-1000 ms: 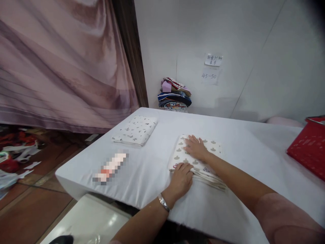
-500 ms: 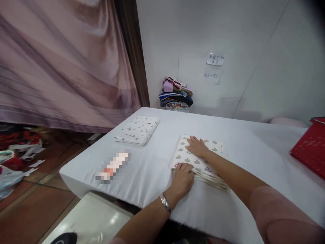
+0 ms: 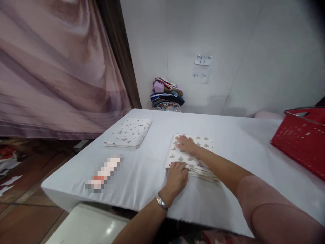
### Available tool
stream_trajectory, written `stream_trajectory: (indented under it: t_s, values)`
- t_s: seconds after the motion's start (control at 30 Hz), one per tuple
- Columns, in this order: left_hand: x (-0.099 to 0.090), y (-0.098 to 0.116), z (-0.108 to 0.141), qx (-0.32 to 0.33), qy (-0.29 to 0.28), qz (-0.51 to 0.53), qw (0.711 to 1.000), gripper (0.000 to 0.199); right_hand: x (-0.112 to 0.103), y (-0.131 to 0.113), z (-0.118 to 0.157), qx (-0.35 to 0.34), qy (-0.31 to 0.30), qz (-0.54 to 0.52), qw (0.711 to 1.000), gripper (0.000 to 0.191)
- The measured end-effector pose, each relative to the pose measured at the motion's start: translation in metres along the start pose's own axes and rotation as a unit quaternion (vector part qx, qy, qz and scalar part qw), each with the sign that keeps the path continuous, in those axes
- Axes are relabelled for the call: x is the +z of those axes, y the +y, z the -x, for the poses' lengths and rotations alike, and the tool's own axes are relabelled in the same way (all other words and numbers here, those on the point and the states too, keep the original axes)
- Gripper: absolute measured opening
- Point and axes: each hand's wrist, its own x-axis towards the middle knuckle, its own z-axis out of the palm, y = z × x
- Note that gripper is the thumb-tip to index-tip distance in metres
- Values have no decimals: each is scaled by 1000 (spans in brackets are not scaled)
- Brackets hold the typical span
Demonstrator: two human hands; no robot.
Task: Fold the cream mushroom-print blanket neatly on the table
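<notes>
A folded white cloth [image 3: 175, 156] with grey-green prints and small purple motifs lies on the white-covered table in front of me. My right hand [image 3: 187, 145] rests flat on its far left part, fingers spread. At the cloth's near left corner, my left hand [image 3: 176, 178] has its fingers bent over the edge; its thumb is mostly hidden. Several stacked layers show along the near edge. Another folded white cloth [image 3: 129, 133] with small dark prints sits farther left, apart from both hands.
A red basket [image 3: 299, 135] stands at the table's right side. Folded fabrics [image 3: 167, 95] are piled by the wall behind. A blurred-out pinkish item [image 3: 105, 173] lies at the table's left front. Below that edge is a white glossy surface [image 3: 86, 225].
The view has shifted to the right, so more of the red basket shows. Both hands keep their places on the printed cloth.
</notes>
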Motion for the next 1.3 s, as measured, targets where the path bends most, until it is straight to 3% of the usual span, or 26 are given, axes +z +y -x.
stream_trajectory:
  t_s: [0.1,0.17,0.27,0.37,0.53,0.73,0.83,0.97,1.03,1.13,1.3]
  values:
    - [1,0,0,3,5,2,1000,10,-10,22,23,3,65,52,997,68]
    - [1,0,-1,4,5,3,1000,11,-7,46,40,42,93,86,991,67]
    - [2,1,-2,6,2,2,1000,10,4,81,58,127,59,82,987,66]
    - [2,1,-2,11,-1,0,1000,8,11,97,59,141,40,68,987,66]
    - [2,1,-1,14,-5,-6,1000,9,1,88,54,144,18,49,988,65]
    - [1,1,-1,13,-18,-18,1000,10,15,81,74,118,82,73,987,62]
    - [3,1,-2,16,-28,-22,999,9,20,82,78,119,61,64,989,61]
    - [3,1,-2,17,-39,-35,998,9,7,77,78,132,35,19,990,59]
    - [3,1,-1,19,-42,-41,998,10,0,73,85,131,62,-20,989,57]
    - [3,0,-1,21,-44,-45,998,10,-3,66,111,101,155,-107,977,53]
    - [4,-1,1,26,-40,-51,998,11,16,61,177,112,257,-196,940,43]
